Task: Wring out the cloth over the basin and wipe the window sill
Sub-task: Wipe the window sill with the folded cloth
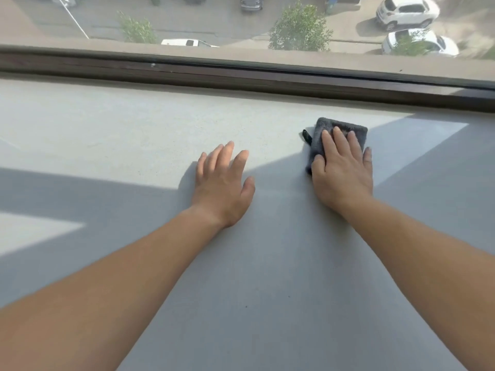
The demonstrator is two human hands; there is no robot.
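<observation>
The sill (134, 135) fills most of the frame, pale grey, half in sun and half in shadow, with the dark window frame (241, 73) running across the top. Both bare forearms reach in from the bottom corners. Left hand (223, 183) sits mid-frame, palm down on the sill, fingers straight and a bit spread, holding nothing. Right hand (344, 170) is just right of centre, flat too, fingers stretched out pressing on the cloth (340, 127). The cloth is small, dark grey and folded, lying on the sunlit sill near the frame.
</observation>
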